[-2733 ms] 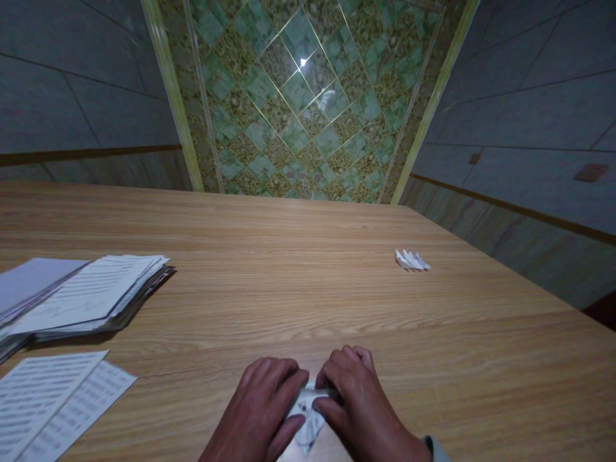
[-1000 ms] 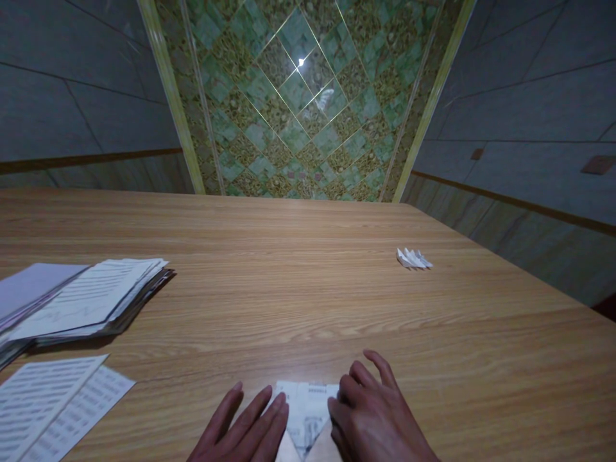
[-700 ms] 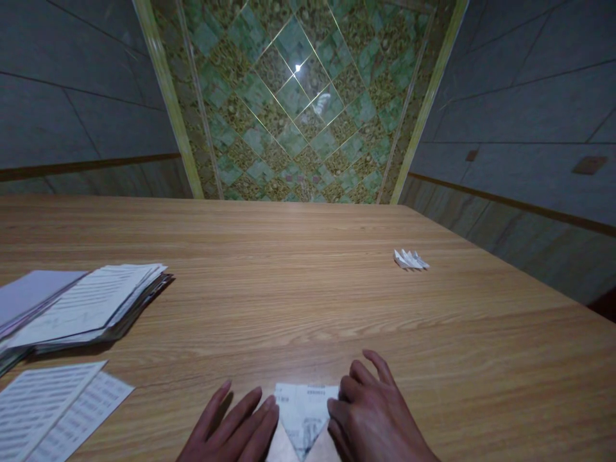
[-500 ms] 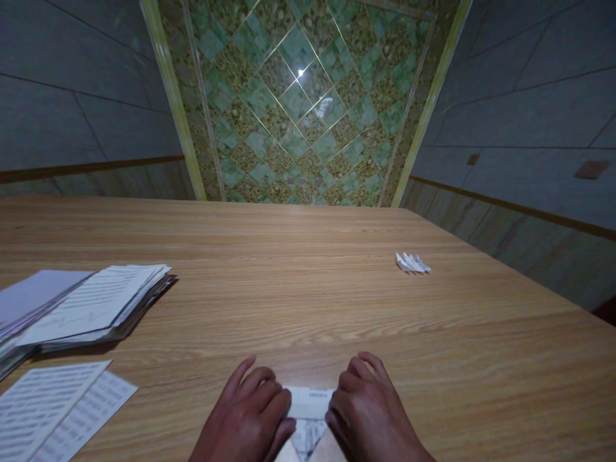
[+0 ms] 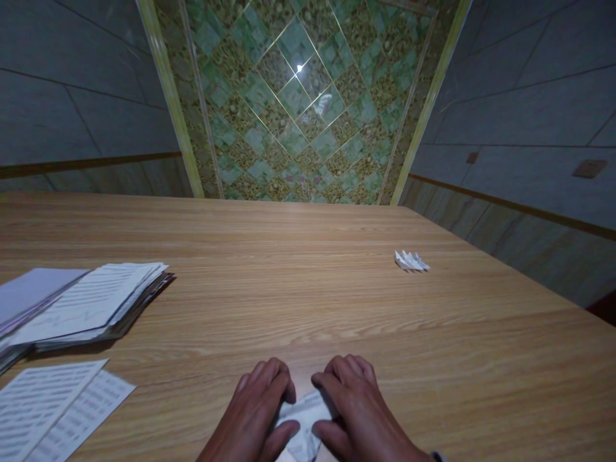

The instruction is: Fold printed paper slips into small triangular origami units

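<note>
A small folded piece of printed paper (image 5: 308, 410) lies on the wooden table (image 5: 298, 301) at the near edge of the view. My left hand (image 5: 262, 410) grips its left side, fingers curled over it and thumb pressed down on the paper. On the right side, my right hand (image 5: 349, 407) holds it the same way, with thumb and fingers bent around the edge. Between the two hands a slanted white fold shows. The outer parts of the paper are hidden under the fingers.
To the left lies a thick stack of papers (image 5: 96, 301), with loose printed sheets (image 5: 52, 404) in front of it. Several small folded paper pieces (image 5: 410, 260) stand in a row at the far right. A green tiled wall (image 5: 298, 115) rises behind the table.
Both hands have shifted their grip, and the thumbs now lie on the paper. The paper's straight upper band has become slanted and looks partly lifted or refolded.
</note>
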A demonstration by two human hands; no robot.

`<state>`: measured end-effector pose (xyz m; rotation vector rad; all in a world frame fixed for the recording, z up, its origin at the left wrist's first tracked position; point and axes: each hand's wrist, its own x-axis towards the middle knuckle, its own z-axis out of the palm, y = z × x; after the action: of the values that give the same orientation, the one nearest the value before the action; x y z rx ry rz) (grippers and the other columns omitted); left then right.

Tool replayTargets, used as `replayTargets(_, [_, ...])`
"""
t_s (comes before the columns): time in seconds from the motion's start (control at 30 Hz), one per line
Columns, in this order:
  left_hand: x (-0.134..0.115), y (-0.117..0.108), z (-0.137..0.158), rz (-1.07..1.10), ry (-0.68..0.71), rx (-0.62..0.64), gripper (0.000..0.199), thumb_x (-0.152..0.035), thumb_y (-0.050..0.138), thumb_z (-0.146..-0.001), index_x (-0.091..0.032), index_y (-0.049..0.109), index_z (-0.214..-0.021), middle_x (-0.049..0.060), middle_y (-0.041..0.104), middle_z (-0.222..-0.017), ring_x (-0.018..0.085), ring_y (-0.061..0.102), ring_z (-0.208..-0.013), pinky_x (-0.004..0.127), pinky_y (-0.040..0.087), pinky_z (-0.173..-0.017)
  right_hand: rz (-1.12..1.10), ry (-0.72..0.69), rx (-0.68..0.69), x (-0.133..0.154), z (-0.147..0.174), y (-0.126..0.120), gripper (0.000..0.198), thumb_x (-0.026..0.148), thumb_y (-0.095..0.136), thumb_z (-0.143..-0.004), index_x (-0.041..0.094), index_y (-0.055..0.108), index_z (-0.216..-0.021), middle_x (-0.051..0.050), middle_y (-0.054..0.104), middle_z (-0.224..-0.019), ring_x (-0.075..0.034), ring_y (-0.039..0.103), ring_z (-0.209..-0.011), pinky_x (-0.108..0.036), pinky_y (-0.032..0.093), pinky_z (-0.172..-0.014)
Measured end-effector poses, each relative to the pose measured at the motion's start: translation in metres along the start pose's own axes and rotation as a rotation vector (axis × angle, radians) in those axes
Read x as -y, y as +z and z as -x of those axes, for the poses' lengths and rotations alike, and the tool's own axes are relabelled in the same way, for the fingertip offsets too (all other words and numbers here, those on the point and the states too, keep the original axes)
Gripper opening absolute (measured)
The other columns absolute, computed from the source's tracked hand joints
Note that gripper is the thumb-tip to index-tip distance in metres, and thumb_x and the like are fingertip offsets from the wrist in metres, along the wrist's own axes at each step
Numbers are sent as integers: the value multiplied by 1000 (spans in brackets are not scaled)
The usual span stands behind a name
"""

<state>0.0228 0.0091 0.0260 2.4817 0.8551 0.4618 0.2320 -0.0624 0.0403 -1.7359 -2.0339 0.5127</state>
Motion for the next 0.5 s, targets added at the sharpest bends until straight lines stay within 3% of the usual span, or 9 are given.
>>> replayTargets(0.13, [2, 4, 3, 24, 90, -62, 18, -14, 70, -87, -25, 61, -99, 0, 71, -95, 21, 67, -84, 30, 57, -77, -45, 22, -9, -2, 3, 4, 36, 17, 89, -74, 26, 70, -104, -2, 66, -105, -24, 58, -105, -39, 37, -99])
replayTargets(0.23, [4, 7, 3, -8, 199, -174, 34, -16, 69, -88, -28, 58, -118, 1, 75, -104, 21, 70, -87, 30, 59, -79, -48, -12, -69, -4, 2, 8, 27, 13, 88, -74, 24, 68, -89, 1, 66, -97, -21, 59, -99, -34, 38, -94])
replayTargets(0.3, [3, 7, 1, -43, 287, -241, 36, -18, 66, -92, -28, 56, -126, 3, 76, -106, 21, 71, -89, 30, 59, -81, -43, -114, -141, -6, -1, 10, 23, 13, 84, -78, 23, 64, -83, 3, 66, -89, -18, 59, -90, -33, 39, -91])
replayTargets(0.4, [-2, 2, -4, -106, 366, -256, 13, -22, 54, -102, -24, 62, -112, 3, 71, -84, 19, 67, -74, 25, 55, -63, -6, -347, -310, -8, -6, 10, 20, 19, 68, -94, 22, 57, -77, 3, 63, -74, -17, 56, -76, -34, 39, -90])
replayTargets(0.5, [-8, -6, -7, -198, 476, -346, 24, -20, 39, -108, -18, 62, -112, 3, 66, -75, 18, 60, -65, 25, 48, -55, 77, -513, -470, -6, -9, 5, 28, 22, 47, -107, 21, 58, -81, 1, 64, -71, -17, 54, -75, -36, 39, -90])
